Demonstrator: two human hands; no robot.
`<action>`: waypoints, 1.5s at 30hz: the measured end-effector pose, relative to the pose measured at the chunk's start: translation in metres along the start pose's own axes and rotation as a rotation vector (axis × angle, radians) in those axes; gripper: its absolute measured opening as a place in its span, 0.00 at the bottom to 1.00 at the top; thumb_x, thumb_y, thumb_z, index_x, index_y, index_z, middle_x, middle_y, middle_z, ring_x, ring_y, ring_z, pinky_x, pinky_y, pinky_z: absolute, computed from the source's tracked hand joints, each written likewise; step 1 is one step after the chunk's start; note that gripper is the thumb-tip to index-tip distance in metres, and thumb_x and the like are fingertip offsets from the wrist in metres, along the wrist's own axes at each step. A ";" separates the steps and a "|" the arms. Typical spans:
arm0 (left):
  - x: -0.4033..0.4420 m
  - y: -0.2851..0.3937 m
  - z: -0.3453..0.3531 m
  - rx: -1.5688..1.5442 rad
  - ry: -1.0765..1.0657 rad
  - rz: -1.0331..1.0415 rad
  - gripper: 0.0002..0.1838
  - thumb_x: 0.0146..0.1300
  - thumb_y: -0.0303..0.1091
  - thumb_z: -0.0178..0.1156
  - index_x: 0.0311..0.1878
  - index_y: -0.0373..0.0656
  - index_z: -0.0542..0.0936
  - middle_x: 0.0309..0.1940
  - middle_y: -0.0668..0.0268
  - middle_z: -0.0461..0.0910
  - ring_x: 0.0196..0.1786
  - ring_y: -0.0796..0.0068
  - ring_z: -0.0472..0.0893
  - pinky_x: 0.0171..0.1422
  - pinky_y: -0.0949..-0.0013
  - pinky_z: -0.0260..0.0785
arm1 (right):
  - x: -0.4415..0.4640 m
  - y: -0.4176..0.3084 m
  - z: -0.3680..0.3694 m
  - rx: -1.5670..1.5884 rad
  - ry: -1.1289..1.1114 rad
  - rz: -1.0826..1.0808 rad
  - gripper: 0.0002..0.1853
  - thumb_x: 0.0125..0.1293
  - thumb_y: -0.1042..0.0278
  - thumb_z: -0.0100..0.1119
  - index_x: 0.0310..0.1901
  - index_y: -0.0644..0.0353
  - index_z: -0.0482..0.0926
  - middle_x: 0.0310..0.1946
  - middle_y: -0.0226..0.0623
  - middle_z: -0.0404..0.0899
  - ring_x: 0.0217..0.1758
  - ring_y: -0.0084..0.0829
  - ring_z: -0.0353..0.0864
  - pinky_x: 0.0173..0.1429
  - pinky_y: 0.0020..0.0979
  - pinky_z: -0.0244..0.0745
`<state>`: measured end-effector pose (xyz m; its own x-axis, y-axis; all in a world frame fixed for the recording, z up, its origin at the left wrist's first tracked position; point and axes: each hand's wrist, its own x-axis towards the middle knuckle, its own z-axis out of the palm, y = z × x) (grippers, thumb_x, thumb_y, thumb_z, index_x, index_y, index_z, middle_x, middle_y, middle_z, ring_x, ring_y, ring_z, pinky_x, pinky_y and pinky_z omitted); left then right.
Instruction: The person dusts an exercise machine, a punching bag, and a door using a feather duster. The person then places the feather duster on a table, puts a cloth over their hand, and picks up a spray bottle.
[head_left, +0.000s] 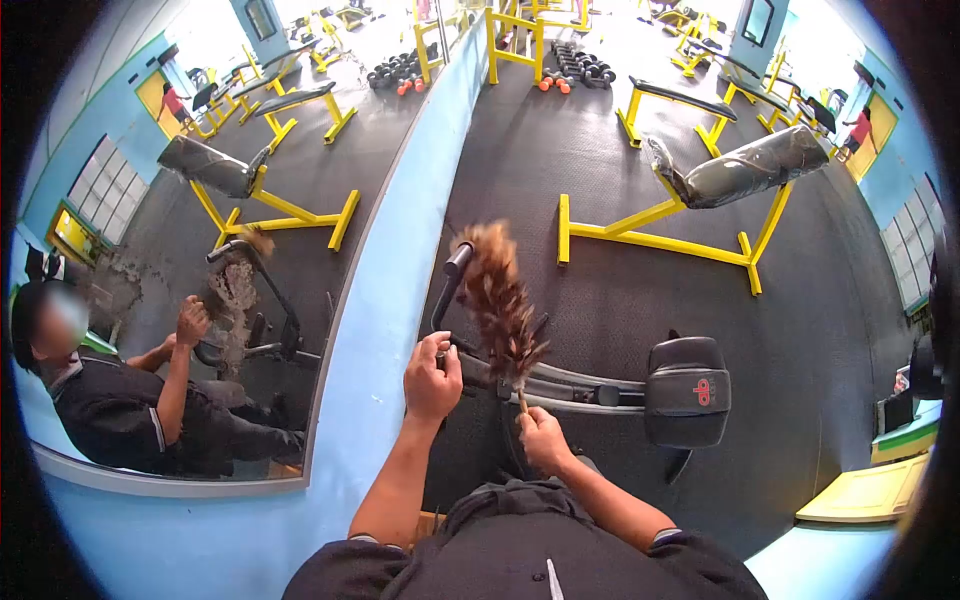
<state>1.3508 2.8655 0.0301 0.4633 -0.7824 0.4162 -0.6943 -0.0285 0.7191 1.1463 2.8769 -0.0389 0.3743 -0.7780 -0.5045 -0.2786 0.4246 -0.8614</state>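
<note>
My right hand [545,440] is closed around the thin handle of a feather duster [492,290]. The duster's brown feathers point up and away, against or just beside the black grip [459,258] of an exercise machine's handlebar. My left hand [433,380] is raised to the left of the duster, fingers curled, close to the machine's dark bars; whatever is inside those fingers is hidden. Below the duster runs the machine's grey frame [580,388], ending at a black padded seat [688,392] with a red logo.
A blue wall ledge [405,220] with a large mirror [330,170] stands close on my left. Ahead are yellow-framed benches [660,232] and dumbbells [585,66] on black flooring. A person [858,132] is far off at right. A yellow cabinet top [865,490] sits at lower right.
</note>
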 end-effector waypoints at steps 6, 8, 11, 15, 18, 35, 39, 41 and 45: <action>-0.001 -0.002 -0.001 -0.026 0.032 0.055 0.08 0.59 0.27 0.56 0.42 0.42 0.75 0.33 0.58 0.79 0.38 0.57 0.79 0.40 0.60 0.72 | -0.082 -0.032 -0.063 -0.600 0.059 -0.092 0.13 0.65 0.62 0.50 0.46 0.58 0.77 0.33 0.54 0.79 0.38 0.52 0.80 0.42 0.43 0.73; 0.001 -0.003 -0.002 0.022 0.067 0.092 0.07 0.59 0.27 0.56 0.42 0.42 0.74 0.33 0.57 0.78 0.38 0.56 0.79 0.40 0.60 0.72 | -0.098 -0.056 -0.080 -0.651 0.064 -0.137 0.10 0.64 0.64 0.49 0.43 0.58 0.76 0.32 0.54 0.78 0.38 0.54 0.79 0.39 0.46 0.72; 0.002 0.001 -0.004 -0.021 0.016 0.068 0.07 0.60 0.27 0.55 0.42 0.41 0.74 0.33 0.57 0.77 0.36 0.54 0.78 0.38 0.60 0.71 | -0.072 -0.045 -0.069 -0.730 0.242 -0.236 0.09 0.64 0.66 0.48 0.42 0.58 0.73 0.31 0.54 0.78 0.38 0.57 0.77 0.38 0.50 0.71; 0.002 0.003 -0.002 -0.049 0.032 0.044 0.06 0.60 0.27 0.56 0.41 0.41 0.75 0.33 0.57 0.78 0.36 0.55 0.79 0.38 0.61 0.71 | -0.005 0.017 -0.049 -0.783 0.194 -0.075 0.10 0.63 0.61 0.50 0.44 0.51 0.74 0.36 0.56 0.78 0.43 0.57 0.77 0.43 0.51 0.73; 0.002 -0.001 -0.005 -0.016 0.057 0.093 0.08 0.59 0.29 0.57 0.42 0.42 0.75 0.34 0.57 0.79 0.38 0.55 0.80 0.40 0.61 0.72 | -0.017 0.021 -0.059 -0.934 -0.007 0.002 0.11 0.64 0.59 0.49 0.45 0.51 0.75 0.35 0.54 0.79 0.43 0.57 0.77 0.43 0.52 0.72; 0.004 -0.006 -0.004 -0.014 0.205 0.017 0.22 0.53 0.35 0.63 0.50 0.37 0.70 0.42 0.53 0.71 0.46 0.54 0.73 0.52 0.58 0.65 | -0.074 -0.078 -0.141 -0.525 -0.269 -0.129 0.08 0.60 0.78 0.59 0.41 0.65 0.80 0.23 0.20 0.69 0.28 0.14 0.65 0.31 0.20 0.63; 0.003 -0.005 -0.003 0.097 0.174 -0.028 0.19 0.53 0.38 0.63 0.45 0.37 0.74 0.36 0.55 0.75 0.42 0.55 0.75 0.48 0.58 0.66 | -0.074 -0.083 -0.176 -0.666 -0.257 0.048 0.08 0.60 0.76 0.59 0.41 0.64 0.80 0.20 0.20 0.69 0.25 0.15 0.64 0.29 0.22 0.63; 0.004 -0.004 -0.001 0.085 0.150 -0.028 0.17 0.54 0.37 0.63 0.44 0.38 0.75 0.34 0.56 0.76 0.39 0.55 0.76 0.47 0.58 0.67 | -0.080 -0.093 -0.175 -0.862 -0.206 -0.087 0.07 0.59 0.76 0.59 0.39 0.63 0.81 0.18 0.25 0.69 0.24 0.16 0.64 0.27 0.24 0.62; 0.005 -0.008 -0.002 -0.059 0.007 -0.113 0.15 0.59 0.39 0.61 0.43 0.38 0.77 0.35 0.57 0.77 0.41 0.60 0.77 0.50 0.61 0.67 | -0.104 -0.114 -0.185 -0.613 -0.016 -0.108 0.05 0.59 0.79 0.56 0.37 0.68 0.80 0.19 0.24 0.69 0.23 0.15 0.63 0.27 0.22 0.60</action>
<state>1.3594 2.8625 0.0276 0.5411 -0.7716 0.3344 -0.6035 -0.0794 0.7934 0.9757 2.8238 0.1228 0.4405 -0.7927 -0.4215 -0.6939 -0.0027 -0.7200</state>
